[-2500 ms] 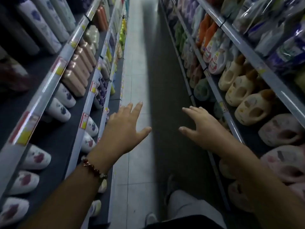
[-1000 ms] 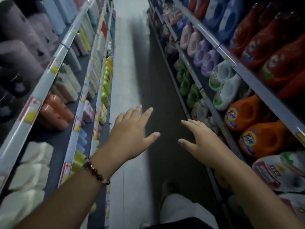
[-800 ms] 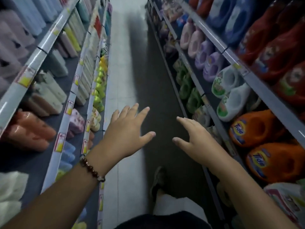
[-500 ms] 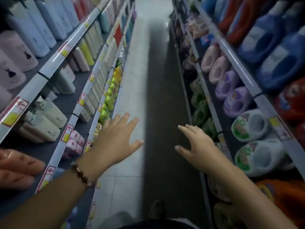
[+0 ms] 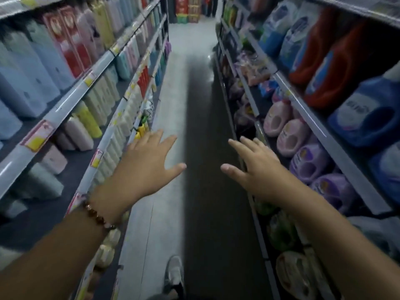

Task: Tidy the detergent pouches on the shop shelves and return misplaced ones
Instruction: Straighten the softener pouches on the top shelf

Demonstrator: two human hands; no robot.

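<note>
My left hand (image 5: 142,167) and my right hand (image 5: 253,167) are stretched out in front of me over the aisle floor (image 5: 186,87), both with fingers straight and spread, holding nothing. A bead bracelet circles my left wrist. On the right shelves, soft pouches (image 5: 255,70) in pink, orange and blue lie further down the aisle, beyond my right hand. Neither hand touches a shelf or a product.
Shelves of upright bottles (image 5: 91,118) line the left side. The right shelf rail (image 5: 337,146) carries pink, purple, blue and red detergent jugs (image 5: 307,163). Stacked red and green goods (image 5: 186,7) stand at the aisle's far end. My shoe (image 5: 174,271) shows below.
I have walked forward along the aisle: orange and white jugs passed behind, and purple, pink and blue ones now flank my right hand. The view has tilted up. Both hands keep their open pose.
</note>
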